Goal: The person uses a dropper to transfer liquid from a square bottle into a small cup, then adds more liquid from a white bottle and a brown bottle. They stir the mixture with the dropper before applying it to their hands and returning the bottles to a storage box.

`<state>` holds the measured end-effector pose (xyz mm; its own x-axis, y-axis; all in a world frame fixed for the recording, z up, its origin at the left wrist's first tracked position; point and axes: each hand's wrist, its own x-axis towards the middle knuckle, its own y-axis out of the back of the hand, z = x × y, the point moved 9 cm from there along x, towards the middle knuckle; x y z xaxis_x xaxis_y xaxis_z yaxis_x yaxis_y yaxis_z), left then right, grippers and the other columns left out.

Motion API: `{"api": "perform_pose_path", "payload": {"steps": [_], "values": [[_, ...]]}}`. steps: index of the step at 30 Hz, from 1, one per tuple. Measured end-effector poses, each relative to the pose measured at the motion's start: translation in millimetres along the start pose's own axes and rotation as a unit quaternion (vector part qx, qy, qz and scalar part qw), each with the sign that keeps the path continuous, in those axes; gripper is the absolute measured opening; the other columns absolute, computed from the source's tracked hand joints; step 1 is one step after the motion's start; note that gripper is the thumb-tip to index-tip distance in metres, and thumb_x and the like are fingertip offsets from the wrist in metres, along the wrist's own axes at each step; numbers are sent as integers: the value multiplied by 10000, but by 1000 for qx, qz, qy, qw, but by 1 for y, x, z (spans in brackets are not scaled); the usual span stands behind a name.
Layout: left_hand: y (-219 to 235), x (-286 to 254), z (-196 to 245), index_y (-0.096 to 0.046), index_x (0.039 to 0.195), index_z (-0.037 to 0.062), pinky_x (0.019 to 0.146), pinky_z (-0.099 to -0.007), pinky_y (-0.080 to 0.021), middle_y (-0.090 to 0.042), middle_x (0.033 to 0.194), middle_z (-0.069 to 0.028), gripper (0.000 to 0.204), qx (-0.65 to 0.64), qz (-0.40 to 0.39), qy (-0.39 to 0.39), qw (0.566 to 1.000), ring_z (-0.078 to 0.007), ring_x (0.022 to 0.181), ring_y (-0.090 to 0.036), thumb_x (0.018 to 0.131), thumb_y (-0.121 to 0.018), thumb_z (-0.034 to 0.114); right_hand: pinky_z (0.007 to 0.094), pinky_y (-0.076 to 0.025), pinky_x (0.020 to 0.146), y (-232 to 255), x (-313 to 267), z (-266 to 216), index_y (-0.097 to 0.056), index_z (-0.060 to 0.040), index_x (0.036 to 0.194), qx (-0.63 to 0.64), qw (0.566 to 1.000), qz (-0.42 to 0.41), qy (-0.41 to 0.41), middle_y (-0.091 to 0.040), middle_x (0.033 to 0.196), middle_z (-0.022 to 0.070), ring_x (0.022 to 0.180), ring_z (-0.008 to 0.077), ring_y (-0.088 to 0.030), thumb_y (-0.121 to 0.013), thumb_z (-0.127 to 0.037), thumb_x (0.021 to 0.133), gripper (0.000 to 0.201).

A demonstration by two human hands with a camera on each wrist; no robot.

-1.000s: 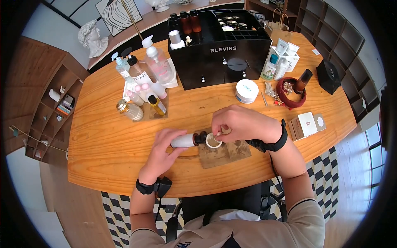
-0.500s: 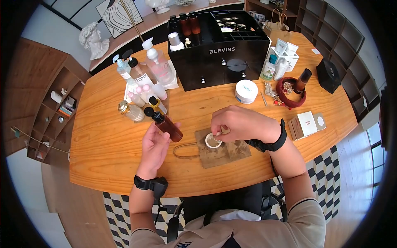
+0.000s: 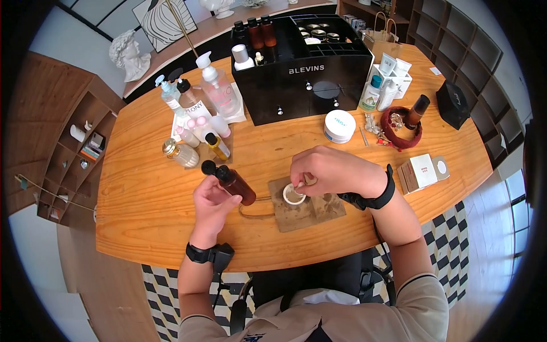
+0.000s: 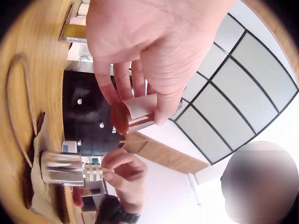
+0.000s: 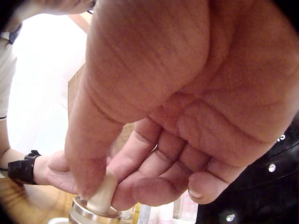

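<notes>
My left hand [image 3: 211,206] grips a reddish-brown bottle [image 3: 240,188] with a black flip cap, standing open and tilted up to the left, above the wood. In the left wrist view the thumb and fingers close round the bottle [image 4: 122,119] and its pale label. The right hand [image 3: 336,171] pinches a pale stick-like piece [image 5: 103,195] that stands in a small silvery cup [image 4: 60,168]. From above, the cup's white rim [image 3: 286,200] shows on a stained brown cloth [image 3: 305,215]. The cup's contents cannot be made out clearly.
Behind the hands stands a black organizer [image 3: 273,97]. Pump bottles [image 3: 219,94] and a gold-capped jar [image 3: 181,154] are at left. To the right are a white jar [image 3: 340,126], a dark red ring-shaped band [image 3: 393,138] and a small box [image 3: 419,172]. A cord loop [image 3: 250,216] lies beside the cloth.
The bottle has moved from beside the cup, where its neck pointed right, to the left, turning cap-up; since then it has lowered slightly. The right hand has hardly moved.
</notes>
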<state>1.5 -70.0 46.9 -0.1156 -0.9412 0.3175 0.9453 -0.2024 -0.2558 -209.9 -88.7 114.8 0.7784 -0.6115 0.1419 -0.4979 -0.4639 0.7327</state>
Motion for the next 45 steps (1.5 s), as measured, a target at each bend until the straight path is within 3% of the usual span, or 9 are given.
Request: {"api": "perform_pose_path", "payload": {"steps": [4,6,7,11,16,25,29,31,45], "values": [[-9,-1,13,-623,1206,1,926,-335,-523,-688,1112,-76,486,125,-19,-62,990,-194,1007,-662,766,-827,-22,351,-503,665,-1,0,2,-667,-1,818,-5,1000,2,3,-654,799,101,750,265,-633,-732,-70,791,98],[-41,-4,35,-582,1270,16,940,-363,-527,-682,1111,-120,654,443,-121,-150,875,-259,1067,-670,686,-875,-7,350,-503,666,0,-1,2,-669,-2,819,-5,1000,3,0,-655,801,100,750,265,-633,-730,-72,792,97],[-47,-2,41,-617,1208,40,895,-357,-544,-702,1057,-124,601,457,-123,-146,869,-245,1028,-690,670,-884,21,349,-504,666,1,-2,2,-671,-3,821,-6,1000,4,-2,-656,803,100,751,265,-633,-729,-73,792,96],[-62,7,53,-625,1201,65,812,-349,-561,-704,1076,-119,536,433,-144,-94,885,-268,952,-699,720,-861,69,350,-506,669,1,-1,1,-675,-5,825,-8,1000,-5,-9,-661,812,100,753,265,-636,-730,-83,793,101],[-84,19,52,-633,1167,117,724,-363,-569,-701,1053,-88,463,522,-252,-126,805,-302,869,-689,749,-830,139,402,-515,690,3,-2,0,-687,12,844,0,1000,11,9,-694,819,144,802,336,-675,-717,-65,760,118],[-94,22,46,-656,1132,167,577,-331,-520,-662,921,-17,455,532,-335,-212,749,-235,772,-670,712,-823,119,402,-508,684,0,-1,5,-691,-2,844,8,1000,-2,2,-691,816,131,812,334,-675,-714,-61,743,120],[-89,27,48,-661,1143,183,565,-329,-511,-655,932,1,450,551,-304,-169,758,-225,769,-666,724,-812,121,400,-509,684,0,-1,5,-686,-2,839,-6,1000,-2,5,-690,814,129,807,334,-673,-716,-60,740,118],[-92,21,43,-664,1149,192,564,-330,-508,-649,943,12,440,531,-350,-184,750,-216,771,-664,737,-800,119,398,-512,685,2,-2,3,-681,-1,834,-4,1000,10,15,-690,813,126,805,331,-673,-715,-59,747,109],[-90,22,44,-697,1090,193,578,-311,-521,-657,953,16,374,537,-323,-184,757,-205,753,-670,741,-802,110,396,-518,688,7,-3,-4,-686,-5,838,-9,999,20,26,-692,818,130,810,322,-679,-718,-52,762,95]]}}
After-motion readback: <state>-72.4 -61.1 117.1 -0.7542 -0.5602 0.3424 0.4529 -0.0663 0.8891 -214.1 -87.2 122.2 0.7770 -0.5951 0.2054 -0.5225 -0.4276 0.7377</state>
